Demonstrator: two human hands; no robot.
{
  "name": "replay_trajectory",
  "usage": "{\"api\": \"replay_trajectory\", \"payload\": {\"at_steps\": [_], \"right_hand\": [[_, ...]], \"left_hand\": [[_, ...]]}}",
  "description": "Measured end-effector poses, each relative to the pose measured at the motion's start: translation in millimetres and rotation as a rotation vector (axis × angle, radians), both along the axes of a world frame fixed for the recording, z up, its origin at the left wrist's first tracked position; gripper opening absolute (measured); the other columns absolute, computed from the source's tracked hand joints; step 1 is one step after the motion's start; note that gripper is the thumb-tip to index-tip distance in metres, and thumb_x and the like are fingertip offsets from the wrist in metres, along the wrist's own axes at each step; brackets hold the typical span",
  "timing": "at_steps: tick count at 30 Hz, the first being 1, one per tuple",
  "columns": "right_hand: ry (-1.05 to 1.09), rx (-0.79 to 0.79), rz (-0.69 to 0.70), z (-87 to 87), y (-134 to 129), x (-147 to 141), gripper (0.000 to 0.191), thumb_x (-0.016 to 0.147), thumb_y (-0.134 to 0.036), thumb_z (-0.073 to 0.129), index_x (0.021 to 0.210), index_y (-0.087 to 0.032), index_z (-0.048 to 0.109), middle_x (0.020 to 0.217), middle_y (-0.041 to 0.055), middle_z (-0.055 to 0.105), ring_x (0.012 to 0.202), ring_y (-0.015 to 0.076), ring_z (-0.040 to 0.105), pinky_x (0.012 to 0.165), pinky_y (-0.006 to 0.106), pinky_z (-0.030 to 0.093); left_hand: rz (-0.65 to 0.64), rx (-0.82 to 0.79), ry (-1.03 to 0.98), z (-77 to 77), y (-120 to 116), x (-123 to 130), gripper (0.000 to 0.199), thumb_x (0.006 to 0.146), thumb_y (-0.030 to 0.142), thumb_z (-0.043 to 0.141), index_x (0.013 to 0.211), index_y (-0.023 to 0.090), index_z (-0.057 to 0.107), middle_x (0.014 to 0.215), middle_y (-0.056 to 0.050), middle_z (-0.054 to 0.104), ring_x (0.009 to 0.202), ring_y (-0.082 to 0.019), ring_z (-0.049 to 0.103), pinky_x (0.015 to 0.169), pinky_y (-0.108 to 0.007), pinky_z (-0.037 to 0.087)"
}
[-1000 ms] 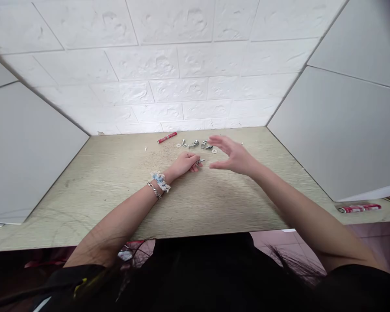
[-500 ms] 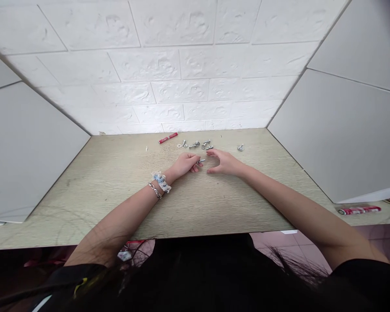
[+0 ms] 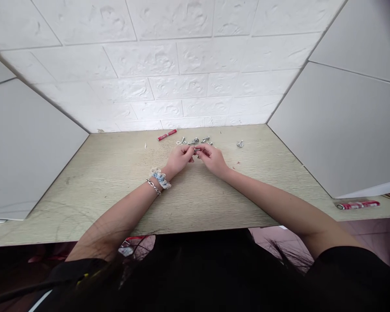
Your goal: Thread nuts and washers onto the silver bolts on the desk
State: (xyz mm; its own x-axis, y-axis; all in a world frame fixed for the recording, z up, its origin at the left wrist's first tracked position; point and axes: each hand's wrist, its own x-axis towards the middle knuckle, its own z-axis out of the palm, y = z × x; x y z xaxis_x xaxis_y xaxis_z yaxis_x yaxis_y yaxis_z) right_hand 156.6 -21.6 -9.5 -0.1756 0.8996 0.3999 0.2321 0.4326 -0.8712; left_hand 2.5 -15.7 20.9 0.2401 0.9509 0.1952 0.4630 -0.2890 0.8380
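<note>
A small silvery bolt (image 3: 196, 150) is held between my two hands above the table. The fingertips of my left hand (image 3: 179, 159) pinch its left end, while my right hand (image 3: 212, 159) closes its thumb and fingers on the other end. My fingers cover much of the bolt, so I cannot tell what is threaded on it. Just beyond my hands lie a flat washer (image 3: 178, 143), an upright-looking bolt (image 3: 183, 140), a bolt with a nut (image 3: 195, 141) and another bolt (image 3: 206, 139). Farther right sits a bolt with a washer (image 3: 240, 144).
A red marker-like tube (image 3: 167, 135) lies near the white brick-pattern wall (image 3: 162, 93). Another red tube (image 3: 358, 205) rests at the table's right front edge. Grey panels (image 3: 351, 130) stand on both sides of the wooden table (image 3: 195, 203).
My right hand has moved left and closed on the bolt, where before its fingers were spread apart from it. The view has shifted slightly.
</note>
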Motion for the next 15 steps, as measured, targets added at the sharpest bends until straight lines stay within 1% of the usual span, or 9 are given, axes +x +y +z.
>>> {"api": "replay_trajectory", "payload": {"at_steps": [2, 4, 7, 9, 10, 11, 13, 15], "right_hand": [[-0.034, 0.061, -0.032, 0.2, -1, 2, 0.022, 0.087, -0.033, 0.052, 0.099, -0.021, 0.065, 0.099, 0.005, 0.069, 0.091, 0.0168, 0.064, 0.083, 0.032, 0.052], [-0.069, 0.122, -0.074, 0.1, -1, 5, 0.021, 0.088, -0.033, 0.051, 0.097, -0.021, 0.065, 0.097, 0.0051, 0.069, 0.088, 0.0168, 0.063, 0.08, 0.032, 0.052], [-0.095, 0.179, -0.112, -1.6, 0, 7, 0.02, 0.089, -0.033, 0.049, 0.095, -0.021, 0.064, 0.093, 0.005, 0.068, 0.082, 0.0161, 0.061, 0.076, 0.031, 0.051], [-0.088, 0.212, -0.112, -3.8, 2, 8, 0.021, 0.09, -0.033, 0.048, 0.095, -0.02, 0.063, 0.091, 0.0054, 0.068, 0.078, 0.0159, 0.06, 0.073, 0.031, 0.05], [-0.081, 0.229, -0.108, -5.0, 3, 8, 0.021, 0.089, -0.033, 0.048, 0.095, -0.019, 0.063, 0.091, 0.0057, 0.068, 0.077, 0.0159, 0.06, 0.071, 0.031, 0.05], [-0.074, 0.243, -0.107, -6.1, 4, 8, 0.021, 0.089, -0.032, 0.048, 0.095, -0.019, 0.063, 0.09, 0.0059, 0.067, 0.076, 0.0159, 0.06, 0.07, 0.031, 0.05], [-0.069, 0.254, -0.112, -7.8, 5, 8, 0.019, 0.089, -0.031, 0.048, 0.095, -0.019, 0.062, 0.088, 0.0056, 0.067, 0.074, 0.0156, 0.059, 0.069, 0.03, 0.049], [-0.068, 0.251, -0.12, -8.5, 5, 8, 0.017, 0.088, -0.029, 0.049, 0.094, -0.019, 0.062, 0.087, 0.0052, 0.067, 0.074, 0.0155, 0.059, 0.068, 0.03, 0.049]], "left_hand": [[0.008, 0.069, 0.058, -0.1, -1, 0, 0.038, 0.092, 0.033, 0.043, 0.059, 0.017, 0.053, 0.056, 0.001, 0.06, 0.056, -0.009, 0.054, 0.061, -0.021, 0.04], [0.002, 0.155, 0.117, -1.6, -1, 0, 0.038, 0.093, 0.034, 0.042, 0.061, 0.017, 0.053, 0.061, 0.0, 0.062, 0.06, -0.01, 0.055, 0.064, -0.022, 0.041], [-0.013, 0.258, 0.142, -6.6, 1, -1, 0.031, 0.091, 0.035, 0.05, 0.064, 0.018, 0.052, 0.063, 0.001, 0.06, 0.063, -0.01, 0.055, 0.066, -0.023, 0.042], [-0.03, 0.252, 0.067, -10.9, 4, -2, 0.022, 0.087, 0.035, 0.058, 0.074, 0.018, 0.052, 0.065, 0.002, 0.058, 0.06, -0.01, 0.055, 0.061, -0.022, 0.042], [-0.042, 0.229, 0.014, -12.9, 6, -2, 0.018, 0.086, 0.035, 0.06, 0.081, 0.019, 0.053, 0.068, 0.003, 0.059, 0.057, -0.009, 0.055, 0.058, -0.022, 0.042], [-0.056, 0.201, -0.036, -14.6, 7, -2, 0.019, 0.085, 0.035, 0.062, 0.091, 0.019, 0.053, 0.073, 0.003, 0.06, 0.056, -0.008, 0.056, 0.056, -0.022, 0.042], [-0.09, 0.152, -0.093, -16.3, 9, -2, 0.031, 0.083, 0.035, 0.064, 0.106, 0.019, 0.052, 0.083, 0.001, 0.064, 0.057, -0.008, 0.059, 0.055, -0.022, 0.044], [-0.117, 0.138, -0.08, -16.2, 9, -2, 0.033, 0.084, 0.037, 0.064, 0.109, 0.019, 0.055, 0.089, -0.001, 0.066, 0.062, -0.01, 0.063, 0.058, -0.022, 0.047]]}}
